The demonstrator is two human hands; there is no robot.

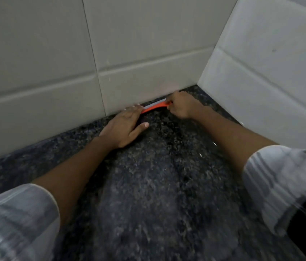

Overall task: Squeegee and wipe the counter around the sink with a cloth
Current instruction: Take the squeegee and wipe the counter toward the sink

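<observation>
An orange squeegee (153, 108) with a pale blade lies along the foot of the back wall on the dark speckled counter (148, 185). My right hand (181, 105) is closed around its right end. My left hand (126, 127) rests flat on the counter, fingers stretched over the squeegee's left end and thumb spread out; whether it grips the tool I cannot tell. Both hands hide the squeegee's ends. No cloth and no sink are in view.
Pale tiled walls meet in a corner: the back wall (110, 53) just behind the squeegee and the side wall (270, 63) on the right. The granite counter runs from the walls toward me. Rolled-up striped sleeves cover both upper forearms.
</observation>
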